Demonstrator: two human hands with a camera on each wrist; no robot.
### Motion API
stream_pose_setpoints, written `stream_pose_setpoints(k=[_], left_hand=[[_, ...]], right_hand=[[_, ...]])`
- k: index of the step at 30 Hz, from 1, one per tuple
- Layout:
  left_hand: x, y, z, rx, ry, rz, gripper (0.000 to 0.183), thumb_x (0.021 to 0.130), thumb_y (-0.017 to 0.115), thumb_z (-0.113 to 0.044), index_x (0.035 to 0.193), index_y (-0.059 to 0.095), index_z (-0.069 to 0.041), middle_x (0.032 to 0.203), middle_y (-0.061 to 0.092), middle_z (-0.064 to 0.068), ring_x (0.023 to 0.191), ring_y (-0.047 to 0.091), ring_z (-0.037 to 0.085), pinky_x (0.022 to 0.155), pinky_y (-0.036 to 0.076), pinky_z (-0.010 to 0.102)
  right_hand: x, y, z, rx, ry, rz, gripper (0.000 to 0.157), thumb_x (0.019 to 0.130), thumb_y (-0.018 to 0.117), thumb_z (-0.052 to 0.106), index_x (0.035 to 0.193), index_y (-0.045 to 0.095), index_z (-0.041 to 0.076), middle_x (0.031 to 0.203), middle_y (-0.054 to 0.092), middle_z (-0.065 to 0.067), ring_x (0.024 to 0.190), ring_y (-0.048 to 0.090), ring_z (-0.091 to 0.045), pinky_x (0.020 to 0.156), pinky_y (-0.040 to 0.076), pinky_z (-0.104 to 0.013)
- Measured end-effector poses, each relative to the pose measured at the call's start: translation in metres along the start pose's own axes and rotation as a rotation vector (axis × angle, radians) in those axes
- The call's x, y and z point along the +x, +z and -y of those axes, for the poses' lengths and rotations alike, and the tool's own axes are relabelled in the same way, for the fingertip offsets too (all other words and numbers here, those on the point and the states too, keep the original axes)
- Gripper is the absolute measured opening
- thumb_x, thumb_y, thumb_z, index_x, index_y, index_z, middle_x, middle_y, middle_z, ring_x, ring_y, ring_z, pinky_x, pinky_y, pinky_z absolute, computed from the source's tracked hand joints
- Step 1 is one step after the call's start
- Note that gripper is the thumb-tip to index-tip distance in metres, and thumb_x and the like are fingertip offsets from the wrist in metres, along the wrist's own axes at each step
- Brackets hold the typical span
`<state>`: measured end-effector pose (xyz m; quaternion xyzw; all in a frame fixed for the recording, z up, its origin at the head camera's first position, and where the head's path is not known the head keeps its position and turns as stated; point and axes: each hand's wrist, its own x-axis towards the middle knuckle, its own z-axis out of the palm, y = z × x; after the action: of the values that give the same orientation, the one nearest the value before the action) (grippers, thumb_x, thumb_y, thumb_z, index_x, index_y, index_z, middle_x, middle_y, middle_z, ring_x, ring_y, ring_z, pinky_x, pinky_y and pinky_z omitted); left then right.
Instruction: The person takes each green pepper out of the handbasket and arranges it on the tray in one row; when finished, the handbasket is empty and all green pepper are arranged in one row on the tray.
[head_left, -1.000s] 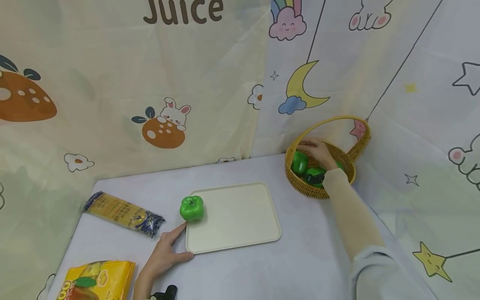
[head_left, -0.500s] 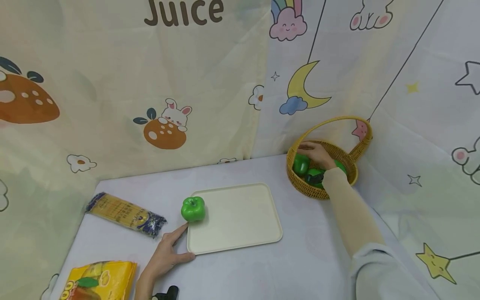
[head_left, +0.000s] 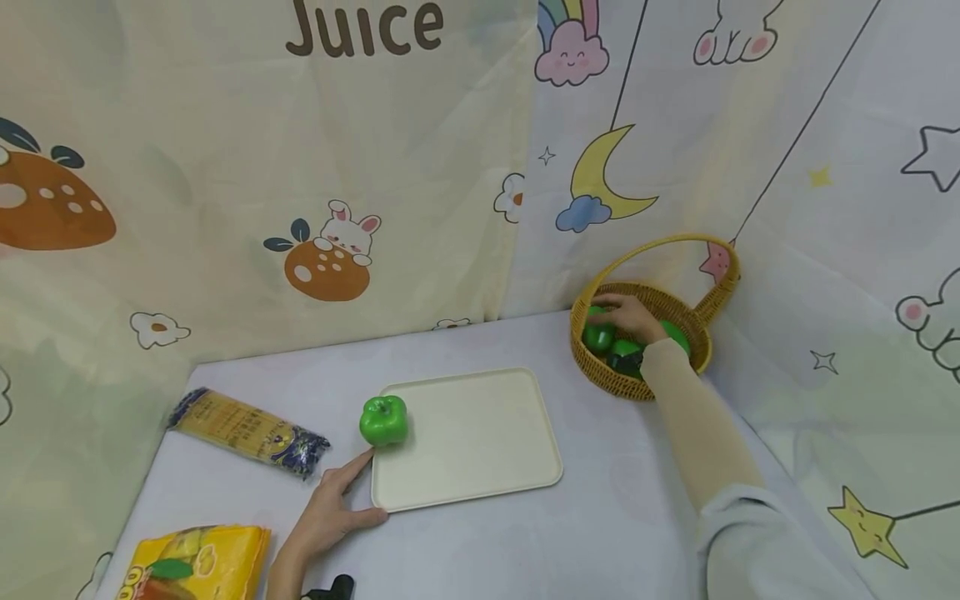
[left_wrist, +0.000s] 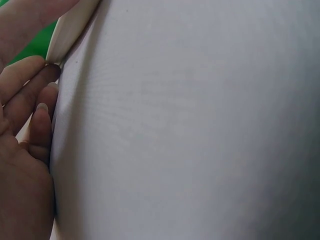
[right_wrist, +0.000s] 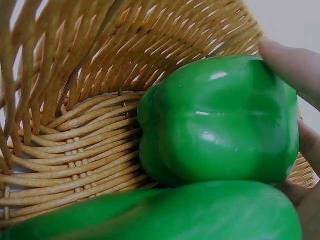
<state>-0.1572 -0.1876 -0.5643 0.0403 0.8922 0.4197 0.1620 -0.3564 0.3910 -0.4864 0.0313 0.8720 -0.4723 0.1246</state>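
Observation:
In the head view, my left hand [head_left: 322, 518] rests at the near-left corner of a cream tray [head_left: 472, 442], its thumb and forefinger spread and touching the edge. One green bell pepper [head_left: 384, 421] sits at the tray's left side. My right hand [head_left: 628, 317] reaches into a wicker basket [head_left: 613, 383] at the back right. Seen from the right wrist, it holds a green bell pepper [right_wrist: 220, 120] by one end, thumb above and fingers behind, partly hidden. Another green vegetable [right_wrist: 200, 215] lies in front of that pepper. The left wrist view shows the other left fingers loosely bent against the white cloth.
Left of the tray lies a long yellow-and-blue packet [head_left: 247, 429]. A bright yellow packet [head_left: 198, 562] with fruit pictures is at the near left. The basket's tall handle [head_left: 663, 240] arches over my right hand. Printed cloth walls [head_left: 420, 208] stand behind the table.
My right hand has sunk slightly in the basket, and its fingers have come down over the pepper at the left. My left hand, the tray and the pepper on it stay put.

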Motion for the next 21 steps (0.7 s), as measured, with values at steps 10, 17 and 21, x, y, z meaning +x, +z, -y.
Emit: stream_pose_setpoints(k=[10,17,21], left_hand=[[-0.0004,-0.0007,-0.0005,0.005,0.003,0.000,0.105,0.063,0.092,-0.044,0.154,0.041,-0.028,0.162,0.040,0.006,0.146,0.035,0.037,0.119,0.029,0.069],[-0.0001,-0.0009,-0.0006,0.004,0.001,-0.004,0.106,0.062,0.092,-0.044,0.154,0.041,-0.028,0.161,0.041,0.007,0.145,0.036,0.037,0.119,0.031,0.068],[0.0000,-0.0008,0.0003,0.002,0.003,-0.003,0.106,0.063,0.092,-0.044,0.154,0.041,-0.028,0.161,0.041,0.007,0.146,0.036,0.036,0.119,0.031,0.068]], right_hand=[[0.0027,-0.0005,-0.0019,-0.038,-0.014,-0.006,0.072,0.085,0.079,0.041,0.145,0.052,0.012,0.162,0.034,-0.016,0.149,0.031,-0.042,0.119,0.036,-0.061],[0.0002,-0.0002,-0.0007,-0.063,-0.022,-0.008,0.070,0.086,0.077,0.043,0.145,0.052,0.016,0.163,0.034,-0.015,0.149,0.031,-0.042,0.120,0.034,-0.061],[-0.0014,-0.0004,-0.0006,-0.071,-0.028,-0.013,0.067,0.088,0.076,0.042,0.146,0.052,0.016,0.163,0.034,-0.015,0.148,0.034,-0.043,0.119,0.036,-0.062]])
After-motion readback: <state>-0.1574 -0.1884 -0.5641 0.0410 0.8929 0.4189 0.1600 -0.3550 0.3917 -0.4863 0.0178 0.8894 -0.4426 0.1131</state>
